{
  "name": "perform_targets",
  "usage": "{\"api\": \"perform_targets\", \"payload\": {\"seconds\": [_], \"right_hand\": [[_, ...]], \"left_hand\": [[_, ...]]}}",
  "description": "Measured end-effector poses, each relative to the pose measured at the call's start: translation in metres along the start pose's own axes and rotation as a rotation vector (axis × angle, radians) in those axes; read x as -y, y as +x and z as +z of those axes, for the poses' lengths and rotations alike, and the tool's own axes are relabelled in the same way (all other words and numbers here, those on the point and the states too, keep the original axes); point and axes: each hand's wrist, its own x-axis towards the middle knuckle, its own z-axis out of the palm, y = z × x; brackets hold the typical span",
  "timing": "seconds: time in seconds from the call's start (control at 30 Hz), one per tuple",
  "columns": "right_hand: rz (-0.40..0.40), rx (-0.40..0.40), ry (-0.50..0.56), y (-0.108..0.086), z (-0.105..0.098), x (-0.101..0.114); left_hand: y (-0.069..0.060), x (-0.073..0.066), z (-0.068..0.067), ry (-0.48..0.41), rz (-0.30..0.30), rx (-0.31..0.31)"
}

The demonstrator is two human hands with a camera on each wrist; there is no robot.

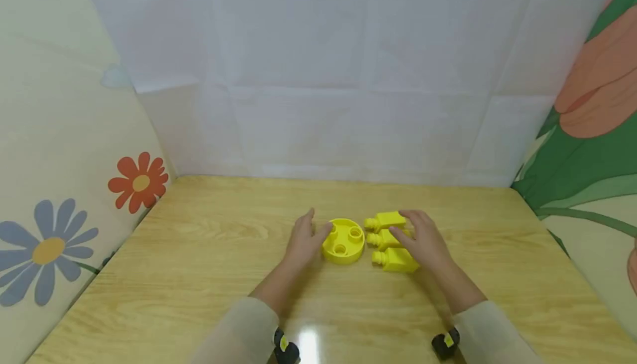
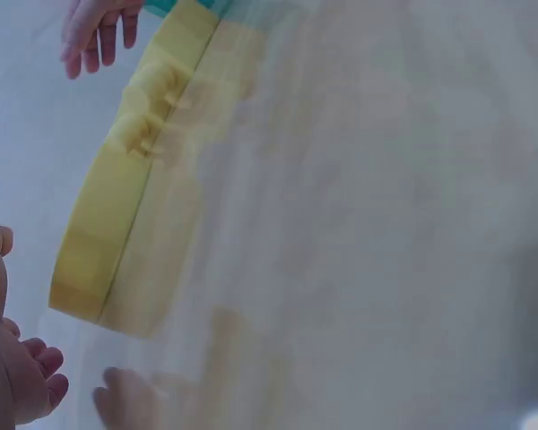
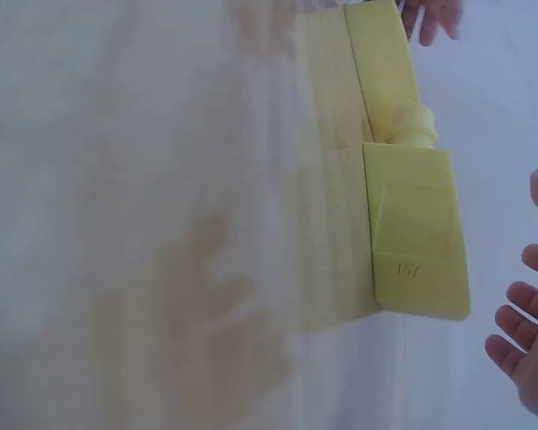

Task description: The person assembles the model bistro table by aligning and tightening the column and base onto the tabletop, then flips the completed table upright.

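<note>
A round yellow plastic disc (image 1: 344, 258) with a raised rim and three round sockets lies on the table, sockets up. My left hand (image 1: 301, 243) is at its left side, thumb by the rim; in the left wrist view a gap shows between that hand (image 2: 22, 363) and the disc's side wall (image 2: 94, 237). To the disc's right lie three yellow bottle-shaped pieces (image 1: 401, 260), their ridged necks pointing left. Over their right ends hovers my right hand (image 1: 432, 243), fingers spread. In the right wrist view it (image 3: 531, 336) stays apart from the nearest piece (image 3: 417, 228). Neither hand holds anything.
The wood-grain table (image 1: 224, 220) is glossy and reflects light near its front. A white cloth (image 1: 298, 120) hangs behind it. Flower-printed cloths flank the left (image 1: 59, 131) and right (image 1: 597, 198) sides. Dark wrist devices (image 1: 444, 344) sit by both sleeves.
</note>
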Motion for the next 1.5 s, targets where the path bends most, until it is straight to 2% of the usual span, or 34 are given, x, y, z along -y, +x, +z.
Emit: {"api": "perform_targets", "payload": {"seconds": [0.27, 0.4, 0.57, 0.77, 0.93, 1.07, 1.17, 1.27, 1.4, 1.5], "right_hand": [[0.078, 0.071, 0.12, -0.024, -0.011, -0.013], [0.134, 0.086, 0.186, -0.032, -0.01, -0.021], [0.162, 0.106, 0.232, -0.039, -0.004, -0.028], [0.17, 0.135, 0.229, -0.041, -0.001, -0.033], [0.138, 0.183, 0.218, -0.042, 0.0, -0.035], [0.112, 0.202, 0.204, -0.042, 0.002, -0.036], [0.129, 0.198, 0.194, -0.042, 0.004, -0.035], [0.15, 0.176, 0.211, -0.043, 0.006, -0.033], [0.194, 0.133, 0.33, -0.043, 0.008, -0.025], [0.205, 0.098, 0.458, -0.042, 0.009, -0.016]], "left_hand": [[-0.01, 0.005, 0.016, -0.122, -0.009, -0.041], [-0.014, 0.008, 0.02, -0.107, 0.002, -0.042], [-0.018, 0.011, 0.019, -0.088, 0.007, -0.046], [-0.018, 0.014, 0.015, -0.104, -0.011, -0.022], [-0.019, 0.017, 0.01, -0.083, -0.043, 0.001], [-0.02, 0.019, 0.006, -0.134, -0.068, 0.012], [-0.02, 0.021, 0.004, -0.157, -0.056, 0.018], [-0.02, 0.023, 0.001, -0.14, -0.023, 0.031], [-0.021, 0.025, -0.001, -0.119, 0.009, 0.065], [-0.02, 0.027, -0.001, -0.119, 0.022, 0.086]]}}
